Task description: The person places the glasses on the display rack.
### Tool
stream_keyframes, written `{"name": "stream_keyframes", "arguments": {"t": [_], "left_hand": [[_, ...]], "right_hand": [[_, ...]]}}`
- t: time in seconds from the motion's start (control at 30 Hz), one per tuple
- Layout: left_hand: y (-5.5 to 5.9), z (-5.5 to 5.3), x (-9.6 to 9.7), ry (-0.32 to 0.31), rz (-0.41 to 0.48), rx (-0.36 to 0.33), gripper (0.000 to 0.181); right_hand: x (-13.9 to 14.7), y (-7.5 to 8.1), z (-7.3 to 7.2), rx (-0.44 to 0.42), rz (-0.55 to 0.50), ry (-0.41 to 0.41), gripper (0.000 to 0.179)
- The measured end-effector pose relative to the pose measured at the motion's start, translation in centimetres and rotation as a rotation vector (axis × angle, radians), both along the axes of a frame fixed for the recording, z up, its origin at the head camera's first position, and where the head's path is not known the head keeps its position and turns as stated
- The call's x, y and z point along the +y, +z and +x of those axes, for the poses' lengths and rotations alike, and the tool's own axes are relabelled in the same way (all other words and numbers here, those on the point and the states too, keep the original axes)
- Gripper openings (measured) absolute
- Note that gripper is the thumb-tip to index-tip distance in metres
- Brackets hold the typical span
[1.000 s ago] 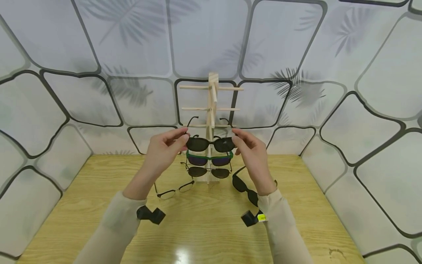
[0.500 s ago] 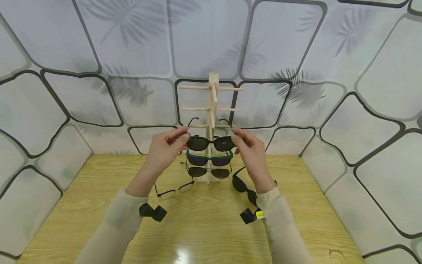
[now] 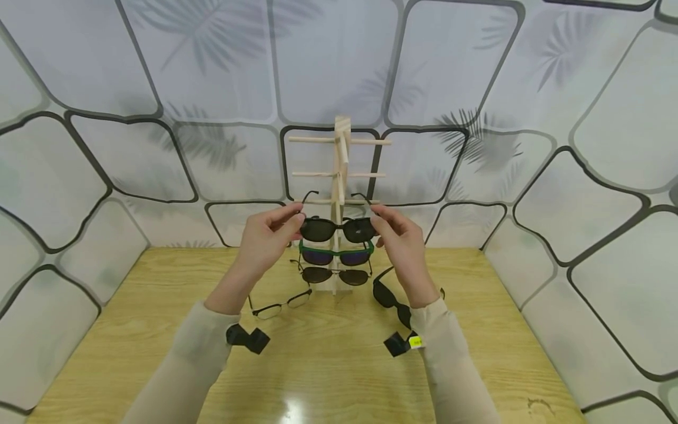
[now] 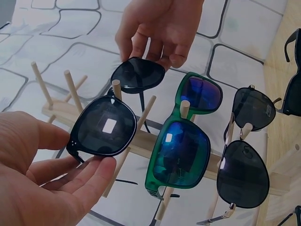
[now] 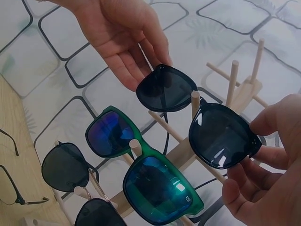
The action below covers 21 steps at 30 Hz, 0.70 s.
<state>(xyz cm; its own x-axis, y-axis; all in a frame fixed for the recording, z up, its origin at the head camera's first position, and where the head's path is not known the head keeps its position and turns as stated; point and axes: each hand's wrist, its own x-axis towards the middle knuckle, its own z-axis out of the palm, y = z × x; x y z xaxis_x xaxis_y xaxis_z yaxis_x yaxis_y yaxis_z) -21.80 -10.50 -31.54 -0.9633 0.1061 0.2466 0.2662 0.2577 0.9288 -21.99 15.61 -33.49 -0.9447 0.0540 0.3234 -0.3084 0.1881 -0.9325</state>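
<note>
Slightly changed: near the worktop's (image 3: pixel 328 371) back edge, at the wooden stand (image 3: pixel 342 126), left hand (image 3: pixel 265 238) and right hand (image 3: pixel 405 247) keep their pinching grip on the black sunglasses (image 3: pixel 318 230), temple tips a touch lower. Bridge appears at a peg (image 4: pixel 116 90); I judge this fine alignment. Green-framed sunglasses (image 3: pixel 318 257) just below limit finger room, I think. Left-edge side: clear glasses (image 3: pixel 275 307); right-edge side: loose sunglasses (image 3: pixel 384 294), partly sleeve-hidden.

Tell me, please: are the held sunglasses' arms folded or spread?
Spread: the head view shows the black sunglasses with both arms extending backward, curved tips apart.
</note>
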Motion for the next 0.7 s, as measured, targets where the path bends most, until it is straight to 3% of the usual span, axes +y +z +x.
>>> {"name": "stream_keyframes", "arguments": {"t": [0.7], "left_hand": [[-0.14,-0.24,-0.03,0.012,-0.001,-0.005,0.039]], "right_hand": [[-0.09,0.04,-0.11,-0.003,-0.020,-0.003,0.033]]}}
